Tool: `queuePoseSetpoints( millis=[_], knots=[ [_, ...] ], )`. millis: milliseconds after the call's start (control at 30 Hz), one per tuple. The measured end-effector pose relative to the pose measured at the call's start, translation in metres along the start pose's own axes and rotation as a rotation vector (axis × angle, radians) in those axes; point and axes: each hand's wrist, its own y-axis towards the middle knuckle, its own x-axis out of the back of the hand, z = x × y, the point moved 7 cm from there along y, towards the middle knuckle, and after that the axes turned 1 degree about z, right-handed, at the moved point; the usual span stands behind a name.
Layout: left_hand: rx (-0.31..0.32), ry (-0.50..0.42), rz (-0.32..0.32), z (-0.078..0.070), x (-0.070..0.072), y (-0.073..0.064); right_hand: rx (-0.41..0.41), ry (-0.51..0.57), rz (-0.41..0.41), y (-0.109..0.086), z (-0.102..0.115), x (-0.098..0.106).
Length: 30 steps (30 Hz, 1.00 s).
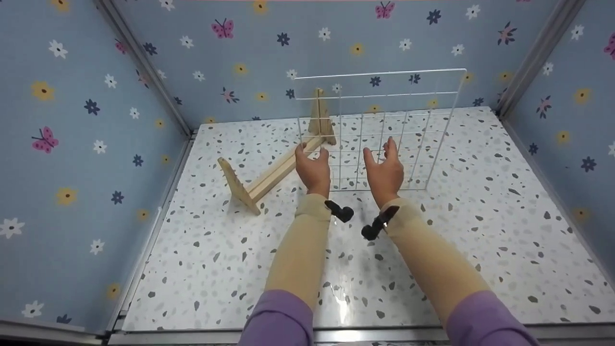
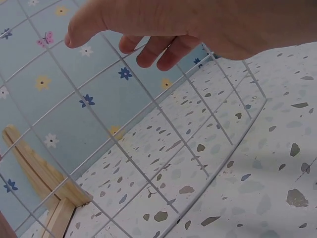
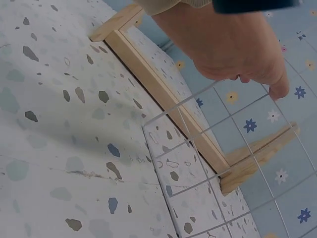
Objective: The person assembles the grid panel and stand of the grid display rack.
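A white wire grid panel [image 1: 383, 115] stands upright, its bottom edge at the speckled table. My left hand [image 1: 314, 170] is at the panel's left edge, fingers curled about the edge wire and thumb raised. In the right wrist view that same left hand [image 3: 233, 47] covers part of the edge wire. My right hand [image 1: 386, 175] is in front of the panel's middle, fingers and thumb apart, with nothing between them. The left wrist view shows this right hand [image 2: 148, 25] overlapping the wires, thumb pointing left. Behind the panel's left part is a wooden rack [image 1: 278, 173] with two notched end posts.
Blue flowered walls [image 1: 269, 53] with metal corner posts [image 1: 144, 62] enclose the speckled table [image 1: 216, 269] at the back and both sides. A metal rail [image 1: 375, 335] runs along the front edge. Small black cameras [image 1: 338, 211] are strapped to both wrists.
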Motion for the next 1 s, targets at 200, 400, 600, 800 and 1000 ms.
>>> queuePoseSetpoints(
  millis=[200, 400, 600, 800, 1000],
  knots=[
    [0.016, -0.005, -0.002, -0.001, 0.002, -0.001, -0.012, 0.000, 0.028, 0.005, 0.007, -0.012],
    [0.009, 0.010, 0.003, 0.000, 0.003, -0.002, -0.028, -0.028, 0.029, 0.011, 0.010, -0.018],
    [-0.016, 0.046, -0.017, 0.000, 0.003, 0.000, -0.064, -0.049, 0.018, 0.016, 0.010, -0.020],
    [-0.016, 0.049, 0.002, 0.001, 0.002, 0.000, -0.088, -0.065, 0.019, 0.019, 0.010, -0.021],
    [-0.027, 0.067, 0.016, 0.002, 0.004, -0.001, -0.091, -0.063, 0.042, 0.019, 0.011, -0.022]
  ],
)
